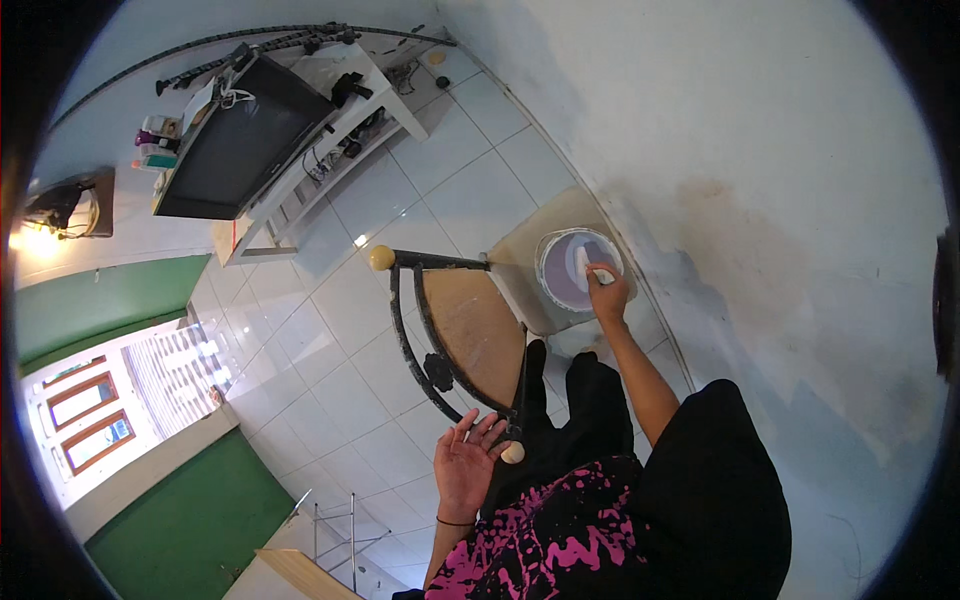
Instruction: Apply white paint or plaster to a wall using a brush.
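My right hand (609,291) grips a white tool, perhaps a paint roller or scraper, over a round white bucket (541,259) of pale lilac paint. Part of the tool is hidden by the fingers. The bucket stands on a beige seat (517,300) against the wall. My left hand (466,461) is palm up with fingers apart and holds nothing. Close beside it is the black metal frame of a chair back (401,349) with a brown panel (480,326) and round cream knobs (382,258).
A patchy, stained pale wall (750,247) rises at the right. A white TV stand (390,105) carries a flat television (247,142) at the upper left. White floor tiles (322,382) reach toward green walls (195,510). A metal rack (352,525) stands at the lower left.
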{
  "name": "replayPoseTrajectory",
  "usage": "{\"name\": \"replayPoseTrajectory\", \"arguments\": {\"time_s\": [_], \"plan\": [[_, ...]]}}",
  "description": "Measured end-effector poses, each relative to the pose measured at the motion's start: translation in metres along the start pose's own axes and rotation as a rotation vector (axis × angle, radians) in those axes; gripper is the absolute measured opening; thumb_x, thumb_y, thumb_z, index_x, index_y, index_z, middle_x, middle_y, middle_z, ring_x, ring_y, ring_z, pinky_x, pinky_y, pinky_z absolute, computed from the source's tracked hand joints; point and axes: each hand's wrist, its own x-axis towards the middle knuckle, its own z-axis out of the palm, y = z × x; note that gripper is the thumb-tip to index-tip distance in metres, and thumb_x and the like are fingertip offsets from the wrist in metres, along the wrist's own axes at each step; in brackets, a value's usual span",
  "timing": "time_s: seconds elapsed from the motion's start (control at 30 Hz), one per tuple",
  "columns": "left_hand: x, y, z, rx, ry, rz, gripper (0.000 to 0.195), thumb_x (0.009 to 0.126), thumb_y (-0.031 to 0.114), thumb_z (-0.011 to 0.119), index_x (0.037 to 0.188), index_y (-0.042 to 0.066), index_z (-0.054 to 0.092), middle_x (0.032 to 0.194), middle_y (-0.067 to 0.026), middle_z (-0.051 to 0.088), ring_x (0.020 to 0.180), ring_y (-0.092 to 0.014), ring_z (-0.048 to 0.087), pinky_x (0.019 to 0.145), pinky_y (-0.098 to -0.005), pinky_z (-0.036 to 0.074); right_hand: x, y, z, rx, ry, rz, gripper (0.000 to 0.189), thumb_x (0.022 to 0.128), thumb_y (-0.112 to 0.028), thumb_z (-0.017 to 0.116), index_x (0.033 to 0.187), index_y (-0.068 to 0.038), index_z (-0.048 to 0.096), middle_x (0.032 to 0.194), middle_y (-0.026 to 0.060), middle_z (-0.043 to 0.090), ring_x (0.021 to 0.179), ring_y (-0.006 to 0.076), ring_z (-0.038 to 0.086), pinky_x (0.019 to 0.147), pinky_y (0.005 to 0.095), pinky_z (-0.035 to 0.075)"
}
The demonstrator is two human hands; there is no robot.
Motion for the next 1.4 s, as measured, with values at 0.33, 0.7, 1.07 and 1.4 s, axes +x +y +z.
{"name": "replayPoseTrajectory", "arguments": {"time_s": [0.33,0.7,1.07,1.4], "plan": [[-0.010,-0.004,0.001,0.006,-0.011,0.007,0.043,0.098,0.038,0.043,0.125,0.006,0.055,0.124,-0.0172,0.060,0.120,-0.034,0.053,0.100,-0.0501,0.043,0.007,-0.006,0.001,0.049,0.057,0.005,0.008,0.078,-0.004,0.072,0.086,-0.006,0.073,0.081,0.0111,0.071,0.078,0.0254,0.069,0.074,0.0355,0.051],[-0.019,-0.012,-0.009,0.070,0.034,-0.003,0.042,0.097,0.038,0.044,0.122,0.006,0.054,0.125,-0.0175,0.058,0.122,-0.036,0.052,0.101,-0.0484,0.041,-0.007,0.006,0.007,0.032,0.136,0.121,0.009,0.076,-0.002,0.072,0.085,-0.006,0.073,0.077,0.0077,0.069,0.069,0.0191,0.065,0.064,0.0326,0.050],[0.008,-0.034,0.030,0.615,-0.277,-0.010,0.047,0.100,0.039,0.041,0.134,0.008,0.046,0.135,-0.0150,0.054,0.124,-0.029,0.052,0.098,-0.0427,0.042,-0.021,0.007,-0.020,0.704,0.141,0.536,0.008,0.081,-0.003,0.071,0.089,-0.002,0.070,0.080,0.0076,0.067,0.071,0.0189,0.066,0.061,0.0301,0.054],[0.184,-0.061,0.013,0.278,0.078,-0.064,0.054,0.095,0.051,0.037,0.129,0.010,0.047,0.134,-0.0094,0.052,0.122,-0.030,0.051,0.097,-0.0501,0.042,-0.050,-0.045,-0.080,0.998,0.001,0.584,0.020,0.084,-0.005,0.068,0.103,-0.002,0.064,0.093,0.0117,0.069,0.078,0.0216,0.069,0.075,0.0347,0.061]]}}
